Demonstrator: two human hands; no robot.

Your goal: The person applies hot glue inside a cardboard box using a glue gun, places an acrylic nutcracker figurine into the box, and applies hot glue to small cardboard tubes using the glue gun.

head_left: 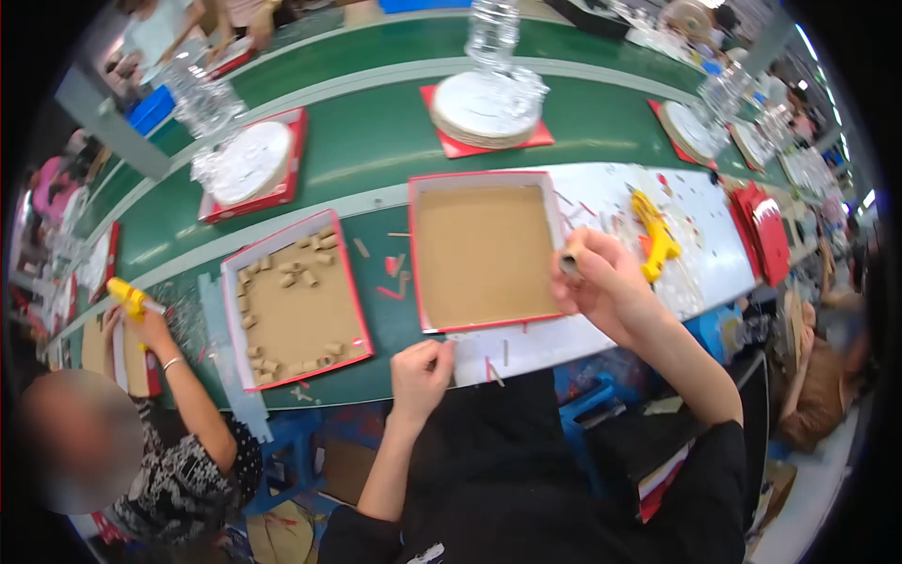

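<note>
My right hand (606, 287) is raised over the right edge of a shallow red-rimmed cardboard box (484, 254), pinching a short brown cardboard tube (569, 261) with its open end showing. The bottom of that box is bare brown card. Close to the box's front left corner, my left hand (420, 378) is closed in a fist; whatever is inside it, if anything, is hidden. To the left lies a second red-rimmed box (299, 310), with many similar short tubes scattered along its sides.
A yellow glue gun (653, 235) lies on the littered white board (719, 221). Stacks of white discs (484, 105) stand on the green conveyor (366, 141). Red pieces (757, 230) are piled at right. A co-worker at left holds another yellow glue gun (132, 296).
</note>
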